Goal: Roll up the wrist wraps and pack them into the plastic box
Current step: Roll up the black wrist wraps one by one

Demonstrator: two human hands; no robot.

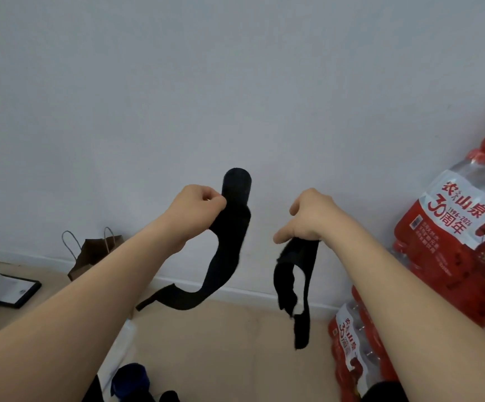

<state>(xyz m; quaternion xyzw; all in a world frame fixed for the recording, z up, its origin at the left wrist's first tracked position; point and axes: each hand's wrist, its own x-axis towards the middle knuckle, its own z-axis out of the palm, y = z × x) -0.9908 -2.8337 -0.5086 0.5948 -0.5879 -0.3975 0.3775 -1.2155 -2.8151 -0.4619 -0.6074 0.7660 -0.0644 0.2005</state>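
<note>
White wall [148, 82] behind; both hands raised before it. Left hand [197, 208] gripped black wrist wrap [226, 256], top seemingly rolled, tail dangling. Right hand [307, 219] clutched second wrap [290, 274], unrolled, hanging limp. Plastic box out of view. Rolling barely begun; packing all left.

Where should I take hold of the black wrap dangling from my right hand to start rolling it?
Probably the flat tail end at the bottom of the dangling wrap. It hangs straight and free, while the part under your right hand is bunched and looped. Come from below, pinching across its width; your left hand grips the partly rolled wrap, so free it first.
</note>
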